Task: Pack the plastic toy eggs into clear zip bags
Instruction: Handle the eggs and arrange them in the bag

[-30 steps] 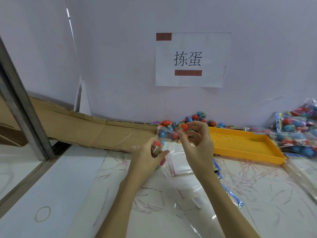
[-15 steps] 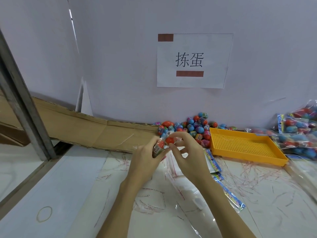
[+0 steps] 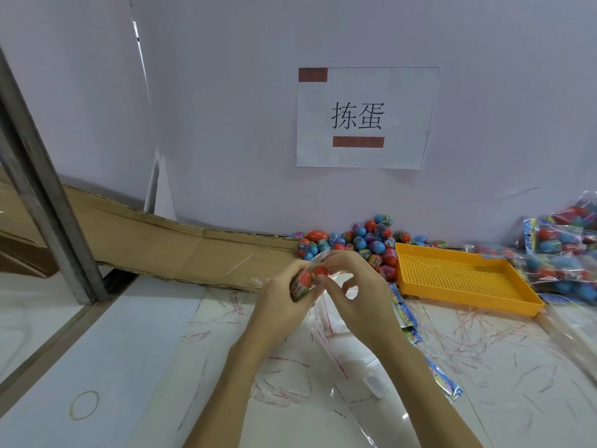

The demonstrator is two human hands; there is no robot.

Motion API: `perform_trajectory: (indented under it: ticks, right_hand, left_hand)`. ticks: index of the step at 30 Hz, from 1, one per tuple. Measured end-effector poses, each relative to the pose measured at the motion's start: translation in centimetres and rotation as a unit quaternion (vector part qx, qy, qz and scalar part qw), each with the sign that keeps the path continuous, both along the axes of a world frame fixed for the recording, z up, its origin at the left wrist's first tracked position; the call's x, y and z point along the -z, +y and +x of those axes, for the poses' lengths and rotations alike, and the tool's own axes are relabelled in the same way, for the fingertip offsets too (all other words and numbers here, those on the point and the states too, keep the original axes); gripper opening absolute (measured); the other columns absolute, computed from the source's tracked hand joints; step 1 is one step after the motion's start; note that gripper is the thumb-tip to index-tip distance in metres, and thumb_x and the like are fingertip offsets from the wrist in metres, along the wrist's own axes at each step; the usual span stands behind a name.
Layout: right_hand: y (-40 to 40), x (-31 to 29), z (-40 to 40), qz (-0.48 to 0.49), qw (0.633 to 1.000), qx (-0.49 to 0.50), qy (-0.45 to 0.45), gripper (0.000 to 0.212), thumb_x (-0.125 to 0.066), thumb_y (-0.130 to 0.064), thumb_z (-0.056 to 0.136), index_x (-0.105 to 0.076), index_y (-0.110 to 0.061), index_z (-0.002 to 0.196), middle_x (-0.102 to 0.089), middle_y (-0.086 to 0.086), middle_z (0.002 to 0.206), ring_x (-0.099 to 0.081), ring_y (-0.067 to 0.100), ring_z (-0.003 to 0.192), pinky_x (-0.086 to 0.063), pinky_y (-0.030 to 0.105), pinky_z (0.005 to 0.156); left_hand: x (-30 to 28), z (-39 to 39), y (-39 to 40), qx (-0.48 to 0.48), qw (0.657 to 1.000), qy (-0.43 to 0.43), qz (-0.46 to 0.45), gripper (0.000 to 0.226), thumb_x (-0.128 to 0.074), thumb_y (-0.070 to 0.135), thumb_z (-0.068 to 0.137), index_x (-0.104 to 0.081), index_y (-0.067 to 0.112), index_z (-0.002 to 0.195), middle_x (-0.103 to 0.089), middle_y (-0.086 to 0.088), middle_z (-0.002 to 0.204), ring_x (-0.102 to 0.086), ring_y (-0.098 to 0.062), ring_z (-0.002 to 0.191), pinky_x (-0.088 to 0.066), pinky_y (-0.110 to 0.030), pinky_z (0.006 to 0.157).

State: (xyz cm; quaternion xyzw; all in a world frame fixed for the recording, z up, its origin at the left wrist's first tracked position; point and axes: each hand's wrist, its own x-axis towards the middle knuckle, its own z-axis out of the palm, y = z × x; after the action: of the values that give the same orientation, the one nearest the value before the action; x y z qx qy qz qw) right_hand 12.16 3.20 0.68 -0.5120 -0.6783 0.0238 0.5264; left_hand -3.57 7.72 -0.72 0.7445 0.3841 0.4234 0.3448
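My left hand grips a clear zip bag with a red-topped toy egg inside it, held above the table's middle. My right hand pinches a second red egg at the mouth of that bag, right beside my left hand's fingers. A heap of loose red, blue and pink eggs lies against the wall just behind my hands. Flat empty zip bags with red seal strips lie on the table under my wrists.
An empty yellow perforated tray sits to the right of the egg heap. Filled bags of eggs pile up at the far right. Printed header cards lie beside the tray. Cardboard lines the wall at left, and a rubber band lies near left.
My right hand has come down from the egg heap with a red egg and met my left hand at the bag's mouth. My left hand has stayed nearly in place.
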Motion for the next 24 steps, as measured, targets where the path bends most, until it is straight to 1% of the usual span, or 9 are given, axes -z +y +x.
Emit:
perform_trajectory:
  ticks: [2, 4, 7, 9, 11, 13, 18, 21, 24]
  right_hand:
    - [0.04, -0.12, -0.15, 0.015, 1.0, -0.001, -0.013, 0.025, -0.076, -0.009, 0.089, -0.068, -0.028, 0.102, -0.056, -0.033, 0.106, -0.06, -0.003, 0.094, -0.049, 0.008, 0.063]
    - [0.17, -0.06, -0.07, 0.025, 1.0, 0.001, -0.019, 0.028, -0.077, -0.006, 0.088, -0.069, -0.028, 0.103, -0.057, -0.032, 0.104, -0.06, -0.001, 0.094, -0.049, 0.008, 0.064]
    - [0.23, 0.3, -0.03, 0.021, 0.999, 0.002, -0.036, 0.03, -0.074, -0.002, 0.089, -0.072, -0.026, 0.107, -0.059, -0.026, 0.106, -0.06, -0.002, 0.095, -0.049, 0.008, 0.066]
    - [0.23, 0.61, -0.07, 0.022, 0.998, 0.002, -0.052, 0.027, -0.068, -0.002, 0.094, -0.074, -0.023, 0.11, -0.062, -0.02, 0.111, -0.058, -0.006, 0.101, -0.047, 0.006, 0.074]
    - [0.25, 0.82, -0.07, 0.023, 0.998, 0.011, -0.06, 0.026, -0.061, -0.002, 0.098, -0.074, -0.019, 0.112, -0.063, -0.013, 0.116, -0.055, -0.004, 0.107, -0.046, 0.007, 0.081]
    - [0.23, 0.83, -0.04, 0.02, 0.997, 0.02, -0.07, 0.027, -0.058, 0.0, 0.098, -0.073, -0.016, 0.115, -0.061, -0.008, 0.117, -0.055, 0.0, 0.107, -0.045, 0.009, 0.082]
    - [0.07, 0.69, -0.23, -0.007, 0.995, 0.014, -0.102, 0.027, -0.062, -0.01, 0.097, -0.072, -0.017, 0.122, -0.056, -0.009, 0.121, -0.052, 0.0, 0.109, -0.046, 0.009, 0.084]
    - [0.2, 0.64, -0.39, -0.001, 0.994, 0.038, -0.103, 0.022, -0.066, -0.011, 0.096, -0.074, -0.017, 0.116, -0.056, -0.007, 0.121, -0.049, -0.004, 0.105, -0.042, 0.004, 0.088]
    - [0.18, 0.59, -0.34, -0.007, 0.993, 0.057, -0.103, 0.021, -0.07, -0.013, 0.094, -0.073, -0.016, 0.115, -0.054, -0.003, 0.127, -0.043, -0.005, 0.112, -0.038, 0.001, 0.092]
  left_hand:
    - [0.12, 0.03, 0.04, -0.005, 1.0, 0.004, 0.015, 0.042, -0.07, 0.05, 0.085, -0.062, 0.037, 0.124, -0.071, 0.02, 0.095, -0.07, 0.001, 0.091, -0.06, -0.018, 0.078]
    - [0.26, 0.04, 0.11, -0.01, 0.999, 0.007, 0.031, 0.039, -0.074, 0.043, 0.088, -0.063, 0.035, 0.125, -0.071, 0.019, 0.096, -0.069, 0.0, 0.092, -0.06, -0.017, 0.078]
    - [0.4, 0.04, 0.2, -0.012, 0.999, 0.019, 0.041, 0.037, -0.076, 0.037, 0.091, -0.06, 0.037, 0.124, -0.071, 0.014, 0.1, -0.07, -0.005, 0.095, -0.061, -0.021, 0.082]
    - [0.38, 0.04, 0.14, -0.01, 0.999, 0.023, 0.041, 0.036, -0.077, 0.035, 0.091, -0.062, 0.034, 0.124, -0.071, 0.013, 0.104, -0.07, -0.008, 0.098, -0.061, -0.024, 0.086]
    - [0.21, -0.03, 0.07, -0.006, 0.999, 0.01, 0.038, 0.035, -0.077, 0.036, 0.091, -0.064, 0.03, 0.123, -0.071, 0.015, 0.1, -0.071, -0.008, 0.094, -0.062, -0.027, 0.083]
    - [-0.07, -0.16, -0.13, -0.005, 0.999, -0.01, 0.031, 0.037, -0.076, 0.042, 0.088, -0.066, 0.03, 0.121, -0.071, 0.016, 0.097, -0.072, -0.007, 0.09, -0.063, -0.03, 0.078]
    - [-0.38, -0.45, -0.26, -0.02, 0.999, -0.026, 0.031, 0.043, -0.071, 0.049, 0.081, -0.069, 0.028, 0.118, -0.072, 0.015, 0.1, -0.07, -0.003, 0.093, -0.063, -0.031, 0.079]
    - [-0.21, -0.36, -0.23, -0.019, 0.999, -0.036, 0.019, 0.032, -0.078, 0.039, 0.086, -0.067, 0.031, 0.115, -0.072, 0.017, 0.094, -0.072, -0.008, 0.086, -0.063, -0.031, 0.074]
    - [-0.34, -0.13, -0.23, -0.022, 0.997, -0.067, -0.011, 0.044, -0.08, 0.042, 0.082, -0.062, 0.035, 0.121, -0.071, 0.021, 0.098, -0.073, -0.008, 0.085, -0.061, -0.024, 0.07]
